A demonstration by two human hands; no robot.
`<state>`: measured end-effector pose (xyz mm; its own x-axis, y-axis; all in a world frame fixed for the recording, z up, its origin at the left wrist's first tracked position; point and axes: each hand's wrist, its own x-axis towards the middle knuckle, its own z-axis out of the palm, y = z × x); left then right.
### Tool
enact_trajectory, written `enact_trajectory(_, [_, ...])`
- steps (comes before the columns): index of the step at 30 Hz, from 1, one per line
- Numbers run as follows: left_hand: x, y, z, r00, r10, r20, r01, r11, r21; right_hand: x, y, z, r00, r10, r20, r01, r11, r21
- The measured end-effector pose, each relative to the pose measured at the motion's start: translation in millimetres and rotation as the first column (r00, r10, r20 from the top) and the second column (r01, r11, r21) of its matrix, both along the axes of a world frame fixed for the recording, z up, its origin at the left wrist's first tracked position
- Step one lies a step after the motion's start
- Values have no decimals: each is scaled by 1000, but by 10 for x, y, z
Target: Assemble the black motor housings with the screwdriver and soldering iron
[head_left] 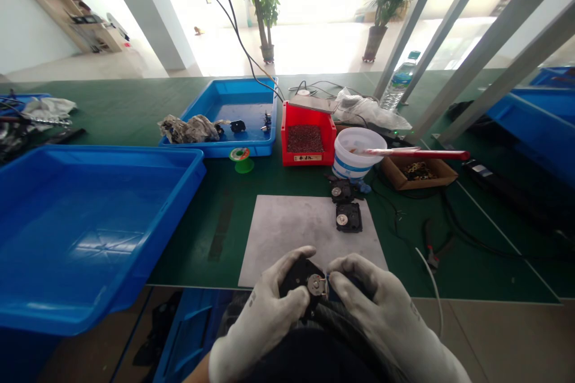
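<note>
My left hand [281, 296], in a white glove, grips a black plastic part [299, 274] above the front edge of the mat. A round silver disc [316, 284] shows on the face of this part. Close against its right side is my gloved right hand [363, 287], thumb and index finger pinched together. Whatever sits between those fingertips is too small and hidden to name. Two similar black parts with silver discs lie farther back: one black part [348, 218] on the grey mat [287, 233], another black part [341, 191] behind it.
Large blue tray [103, 215] at left, another blue tray [238, 102] behind. A red bin [309, 158] of small dark pieces, white bucket [359, 146], cardboard box [420, 176], solder spool [241, 160], pliers [433, 251] and water bottle [399, 84] stand around the mat.
</note>
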<state>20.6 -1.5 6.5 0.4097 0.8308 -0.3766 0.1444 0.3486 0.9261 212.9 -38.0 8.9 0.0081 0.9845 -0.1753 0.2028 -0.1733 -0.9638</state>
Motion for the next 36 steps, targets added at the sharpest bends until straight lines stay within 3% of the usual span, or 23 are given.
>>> enact_trajectory(6, [-4, -10, 17, 998, -2, -56, 4, 999, 53, 6, -13, 2, 999, 22, 48, -22, 1000, -6])
enact_trajectory(36, [-1, -47, -20, 994, -16, -112, 25, 997, 78, -5, -34, -58, 993, 69, 100, -65, 997, -44])
